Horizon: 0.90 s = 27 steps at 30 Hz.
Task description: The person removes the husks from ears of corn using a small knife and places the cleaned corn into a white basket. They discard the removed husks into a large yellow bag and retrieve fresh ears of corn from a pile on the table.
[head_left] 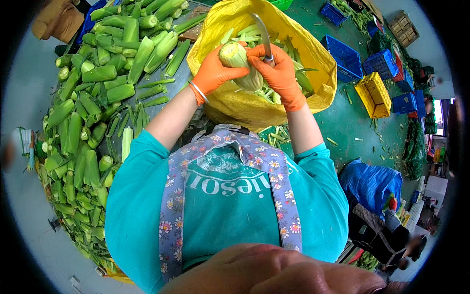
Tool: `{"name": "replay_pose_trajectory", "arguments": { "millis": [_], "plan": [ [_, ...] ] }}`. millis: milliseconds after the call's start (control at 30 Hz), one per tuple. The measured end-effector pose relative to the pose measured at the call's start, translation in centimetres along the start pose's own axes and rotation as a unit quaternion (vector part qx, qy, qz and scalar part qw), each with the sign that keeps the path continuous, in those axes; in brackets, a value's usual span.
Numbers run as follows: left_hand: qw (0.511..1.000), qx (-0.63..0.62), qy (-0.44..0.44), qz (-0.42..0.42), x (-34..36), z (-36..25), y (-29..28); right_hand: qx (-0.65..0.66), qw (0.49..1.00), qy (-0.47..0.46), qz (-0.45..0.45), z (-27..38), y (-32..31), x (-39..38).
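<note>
**While both gloved hands grip an ear of corn, a knife blade stands up over a yellow sack**

Seen from above the person's head, two bare forearms reach forward from a teal shirt and a flowered apron (172, 196). Both hands wear orange gloves.

The left hand (214, 73) is curled around the ear of corn (240, 66), with the fingers closed over its left side and the thumb laid across the pale husk. A thin bracelet (199, 91) sits at that wrist. The corn is held nearly upright, its cut round end facing the camera, and its lower part dips into the mouth of the sack.

The right hand (279, 73) is closed tight on the handle of a knife (263, 34), and its fingers also press against the right side of the corn. The curved grey blade rises up and away from the fist, above the corn.

Just beneath the hands is a wide-open yellow sack (313, 59), with green husk strips and stalks lying inside it.

To the person's left, a large heap of green unhusked corn (98, 98) covers a grey table, running from near the sack down the left edge of the view.

To the right, on a green floor, stand several blue crates (345, 56) and one yellow crate (374, 95), well apart from the hands. Another person (379, 235) crouches near a blue sack (369, 181) at lower right.
</note>
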<state>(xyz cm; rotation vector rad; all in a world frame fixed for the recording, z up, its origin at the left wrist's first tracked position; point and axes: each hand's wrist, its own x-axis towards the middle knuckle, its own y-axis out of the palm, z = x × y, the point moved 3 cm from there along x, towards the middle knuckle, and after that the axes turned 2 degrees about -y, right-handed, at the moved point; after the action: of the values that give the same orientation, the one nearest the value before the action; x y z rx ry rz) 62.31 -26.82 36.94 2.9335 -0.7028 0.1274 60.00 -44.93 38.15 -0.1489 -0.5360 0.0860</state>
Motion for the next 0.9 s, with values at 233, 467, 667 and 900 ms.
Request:
{"name": "replay_pose_trajectory", "arguments": {
  "millis": [233,467,667,900],
  "plan": [
    [0.999,-0.01,-0.014,0.035,-0.2,-0.4,-0.4,-0.033,0.998,0.017,-0.044,0.1,0.3,0.0],
    [0.988,0.055,0.026,0.141,-0.5,-3.6,-0.2,0.141,0.978,0.155,0.021,-0.4,-0.1,-0.9],
    [0.981,0.035,0.003,0.189,-0.2,-2.6,-0.4,0.136,0.982,0.124,0.033,-0.3,-0.2,-1.4],
    [0.972,0.073,0.03,0.223,0.3,-3.1,-0.7,0.092,0.994,0.055,0.004,0.1,0.2,-1.4]
  ]
}}
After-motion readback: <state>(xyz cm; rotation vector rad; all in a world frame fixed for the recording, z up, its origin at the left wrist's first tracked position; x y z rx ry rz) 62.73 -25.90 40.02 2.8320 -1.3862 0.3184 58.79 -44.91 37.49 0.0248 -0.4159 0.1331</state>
